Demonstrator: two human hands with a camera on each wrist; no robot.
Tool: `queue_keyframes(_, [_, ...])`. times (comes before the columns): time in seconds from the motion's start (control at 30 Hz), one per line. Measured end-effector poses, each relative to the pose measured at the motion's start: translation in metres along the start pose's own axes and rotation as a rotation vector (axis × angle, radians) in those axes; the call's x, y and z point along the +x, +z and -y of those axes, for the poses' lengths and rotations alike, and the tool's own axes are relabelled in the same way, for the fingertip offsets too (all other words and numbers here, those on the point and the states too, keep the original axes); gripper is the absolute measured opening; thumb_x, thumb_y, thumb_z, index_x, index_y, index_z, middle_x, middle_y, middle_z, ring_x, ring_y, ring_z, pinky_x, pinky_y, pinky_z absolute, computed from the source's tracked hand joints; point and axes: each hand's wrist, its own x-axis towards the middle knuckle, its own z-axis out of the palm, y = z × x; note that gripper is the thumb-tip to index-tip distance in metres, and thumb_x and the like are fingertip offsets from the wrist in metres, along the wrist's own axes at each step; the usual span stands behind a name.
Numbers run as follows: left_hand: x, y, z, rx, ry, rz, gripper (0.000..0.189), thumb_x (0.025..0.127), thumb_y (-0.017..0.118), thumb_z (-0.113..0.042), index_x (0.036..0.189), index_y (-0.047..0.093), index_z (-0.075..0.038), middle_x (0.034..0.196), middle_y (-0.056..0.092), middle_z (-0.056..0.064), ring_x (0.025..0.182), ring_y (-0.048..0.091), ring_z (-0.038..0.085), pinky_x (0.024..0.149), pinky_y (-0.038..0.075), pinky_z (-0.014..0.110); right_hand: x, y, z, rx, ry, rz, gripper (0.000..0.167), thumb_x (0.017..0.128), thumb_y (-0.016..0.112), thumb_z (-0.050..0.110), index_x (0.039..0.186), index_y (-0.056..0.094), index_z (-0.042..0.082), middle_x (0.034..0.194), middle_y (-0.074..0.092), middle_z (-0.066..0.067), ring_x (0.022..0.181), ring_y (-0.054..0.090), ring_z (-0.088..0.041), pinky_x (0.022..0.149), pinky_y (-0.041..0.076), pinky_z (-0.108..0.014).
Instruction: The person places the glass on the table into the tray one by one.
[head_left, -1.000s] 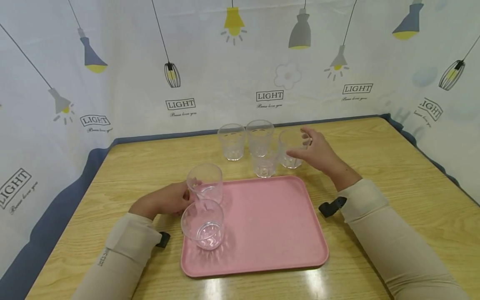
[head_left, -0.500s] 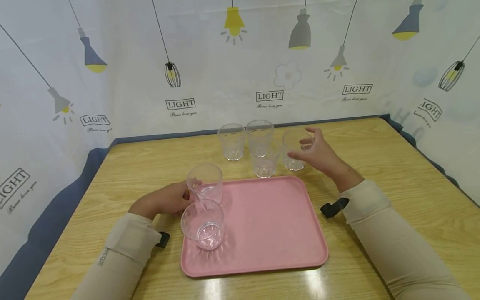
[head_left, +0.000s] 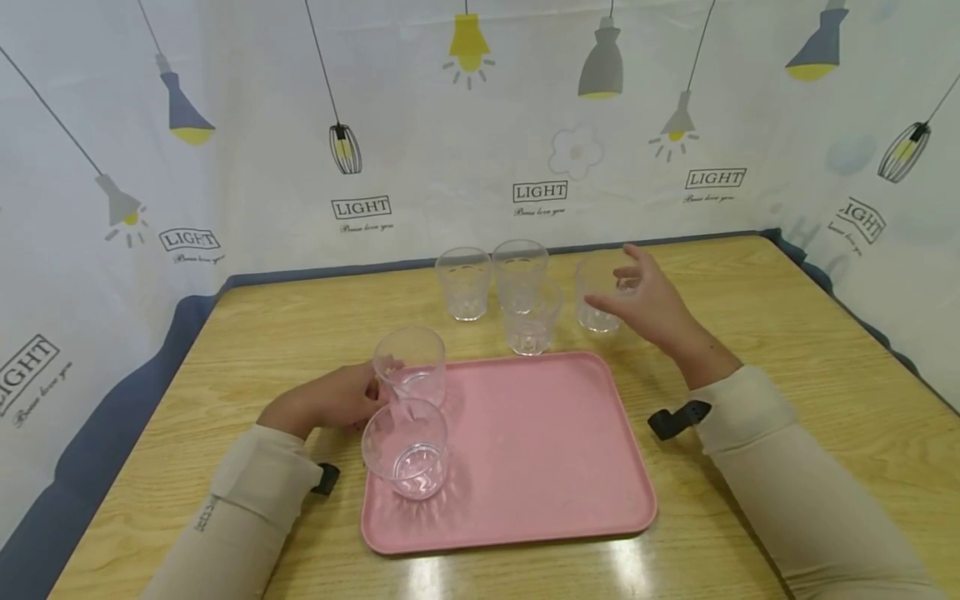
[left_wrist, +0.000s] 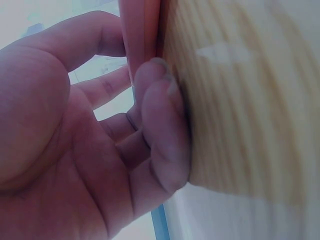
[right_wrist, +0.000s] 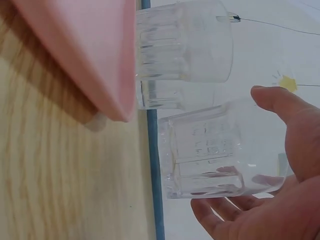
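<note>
The right hand (head_left: 656, 308) hides part of the right side of a clear plastic cup (head_left: 596, 277), whose raised lettering (right_wrist: 212, 145) is too faint to read. Both beige fabric sleeves (head_left: 795, 458) run off the near edge; the left wrist view cuts off the pink rectangular tray (left_wrist: 135, 25).

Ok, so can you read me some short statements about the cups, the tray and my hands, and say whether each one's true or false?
1. Two clear cups stand on the pink tray. True.
2. The left hand is at the tray's right edge. False: it is at the tray's left edge.
3. The right hand grips a cup. True.
4. The three unheld cups behind the tray are upside down. False: they stand upright, wide rims up.
5. The backdrop behind the table is printed with hanging lamps. True.
</note>
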Motion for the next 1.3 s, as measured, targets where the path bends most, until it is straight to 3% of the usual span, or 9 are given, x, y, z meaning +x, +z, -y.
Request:
queue_keyframes(0.33, [0.001,0.000,-0.001,-0.037,-0.002,0.005,0.055,0.097,0.062,-0.021,0.147,0.038,-0.012,0.072,0.053,0.004,0.057,0.049,0.015,0.054,0.043,0.028,-0.011,-0.004,0.016,0.041,-0.074,-0.075,0.104,0.085,0.077,0.048,0.161,0.012,0.019,0.150,0.043,-0.017,0.133,0.044,-0.035,0.101,0.046,-0.054])
queue_keyframes(0.73, [0.001,0.000,0.000,-0.030,0.003,-0.001,0.050,0.097,0.063,-0.023,0.141,0.042,-0.011,0.072,0.054,0.005,0.058,0.050,0.016,0.055,0.044,0.029,-0.030,0.001,0.049,0.083,-0.168,-0.108,0.090,0.083,0.081,0.038,0.154,0.028,0.024,0.142,0.051,-0.011,0.130,0.047,-0.026,0.100,0.044,-0.051])
queue_keyframes(1.0, [0.000,-0.001,0.000,0.005,0.021,-0.013,0.056,0.097,0.062,-0.020,0.147,0.039,-0.009,0.076,0.056,0.007,0.060,0.054,0.017,0.057,0.046,0.030,-0.045,0.011,0.068,0.082,-0.244,-0.050,0.085,0.083,0.082,0.029,0.153,0.032,0.025,0.138,0.055,-0.008,0.124,0.052,-0.022,0.091,0.045,-0.037])
queue_keyframes(1.3, [-0.001,-0.002,0.000,0.030,0.015,-0.018,0.055,0.098,0.059,-0.018,0.147,0.039,-0.007,0.077,0.057,0.008,0.060,0.054,0.018,0.057,0.047,0.031,-0.052,0.025,0.074,0.073,-0.303,0.018,0.087,0.081,0.084,0.024,0.152,0.034,0.022,0.135,0.057,-0.008,0.122,0.053,-0.022,0.094,0.044,-0.040])
